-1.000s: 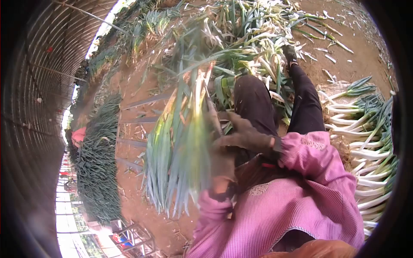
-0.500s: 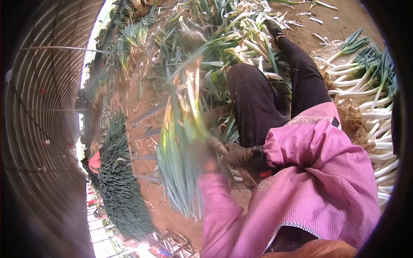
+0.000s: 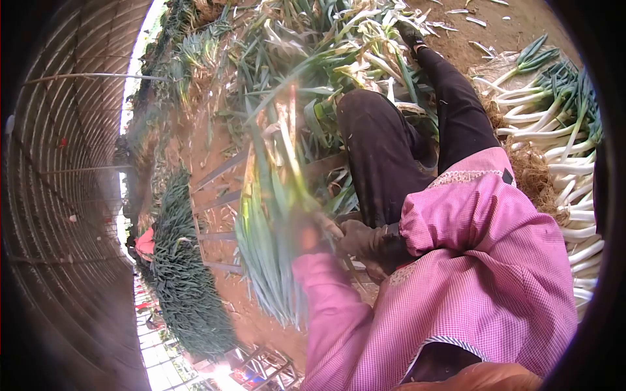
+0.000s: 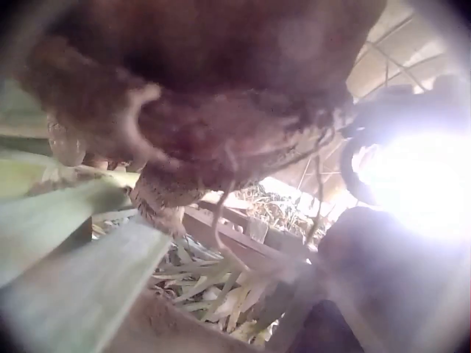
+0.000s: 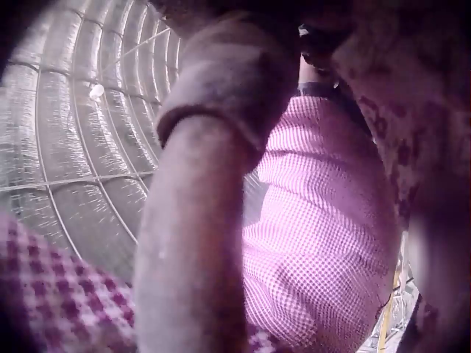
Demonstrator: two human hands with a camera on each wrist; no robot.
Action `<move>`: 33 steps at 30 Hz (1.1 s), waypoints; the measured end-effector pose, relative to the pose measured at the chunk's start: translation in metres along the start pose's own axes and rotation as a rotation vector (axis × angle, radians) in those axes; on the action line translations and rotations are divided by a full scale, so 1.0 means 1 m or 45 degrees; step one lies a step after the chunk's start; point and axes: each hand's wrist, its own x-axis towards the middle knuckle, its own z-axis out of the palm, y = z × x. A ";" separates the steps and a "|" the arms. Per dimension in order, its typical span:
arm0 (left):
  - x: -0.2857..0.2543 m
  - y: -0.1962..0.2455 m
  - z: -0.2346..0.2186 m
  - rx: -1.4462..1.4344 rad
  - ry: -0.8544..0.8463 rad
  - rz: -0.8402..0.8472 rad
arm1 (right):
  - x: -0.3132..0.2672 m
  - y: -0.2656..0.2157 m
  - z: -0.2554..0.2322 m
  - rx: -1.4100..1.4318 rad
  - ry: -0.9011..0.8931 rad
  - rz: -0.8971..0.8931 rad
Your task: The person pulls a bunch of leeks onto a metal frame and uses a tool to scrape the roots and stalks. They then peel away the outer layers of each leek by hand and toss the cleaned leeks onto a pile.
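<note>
Beside the seated person's knee, a bunch of leeks fans its blue-green leaves downward, pale stems uppermost. My left hand, blurred by motion, grips leek stalks at the bunch's right side. In the left wrist view, that gloved hand covers the top, thin root strands hang below it and broad leek leaves spread at the left. My gloved right hand is close beside the left one, fingers curled. The right wrist view shows a thick brown rod running down from that hand; its kind is unclear.
Trimmed leeks lie in a row at the right. A heap of leaf waste fills the ground ahead. Metal slats stand behind the bunch. A large leek stack is at left, under a curved roof.
The right hand's spread fingers have closed and it has moved down beside the left hand. The left hand has risen along the bunch. The head view has also shifted.
</note>
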 end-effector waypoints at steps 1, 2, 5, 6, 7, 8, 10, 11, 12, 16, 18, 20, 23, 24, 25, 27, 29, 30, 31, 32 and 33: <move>0.003 0.000 -0.002 -0.001 0.000 0.006 | 0.000 0.002 -0.001 -0.057 0.002 -0.060; 0.004 0.000 -0.003 0.006 -0.001 0.004 | 0.001 0.005 -0.002 -0.109 0.008 -0.119; 0.008 0.000 -0.002 0.025 -0.004 0.009 | 0.014 0.020 0.000 -0.108 0.037 -0.160; 0.007 0.000 -0.004 0.027 -0.015 0.016 | 0.012 0.020 0.003 -0.165 0.067 -0.189; 0.009 -0.001 -0.004 0.040 -0.019 0.015 | 0.011 0.022 0.006 -0.230 0.090 -0.210; 0.009 -0.001 -0.004 0.038 -0.025 0.010 | 0.007 0.021 0.008 -0.307 0.109 -0.229; 0.009 0.000 -0.005 0.042 -0.032 0.001 | 0.001 0.015 0.008 -0.225 0.129 -0.251; 0.009 0.000 -0.005 0.040 -0.031 -0.002 | 0.000 0.011 0.007 -0.177 0.146 -0.268; 0.007 0.001 -0.004 0.039 -0.030 0.002 | 0.002 0.011 0.004 -0.163 0.159 -0.241; 0.001 -0.001 -0.003 0.056 -0.048 0.013 | 0.010 0.016 0.001 -0.075 0.183 -0.216; -0.002 -0.001 -0.001 0.051 -0.055 0.009 | 0.017 0.024 0.003 -0.002 0.223 -0.216; -0.005 -0.001 0.000 0.049 -0.064 0.003 | 0.028 0.033 0.010 0.106 0.282 -0.176; -0.010 -0.001 0.001 0.050 -0.069 -0.006 | 0.023 0.020 0.003 0.261 0.307 -0.082; -0.012 -0.001 0.002 0.050 -0.071 -0.009 | 0.015 0.009 -0.004 0.132 0.253 -0.161; -0.015 -0.002 0.003 0.051 -0.080 -0.012 | 0.018 0.013 -0.003 0.225 0.259 -0.181; -0.020 0.000 0.003 0.051 -0.086 -0.015 | 0.030 0.026 0.003 0.411 0.276 -0.221; -0.032 0.001 0.004 0.048 -0.092 -0.022 | 0.041 0.035 0.006 0.260 0.305 -0.240; -0.035 0.002 0.005 0.044 -0.096 -0.025 | 0.046 0.038 0.008 0.181 0.318 -0.248; -0.039 0.002 0.006 0.041 -0.098 -0.024 | 0.049 0.040 0.008 0.176 0.311 -0.254; -0.046 0.001 0.005 0.041 -0.105 -0.031 | 0.052 0.042 0.009 0.170 0.304 -0.262; -0.054 0.001 0.005 0.038 -0.109 -0.041 | 0.054 0.043 0.008 0.168 0.303 -0.262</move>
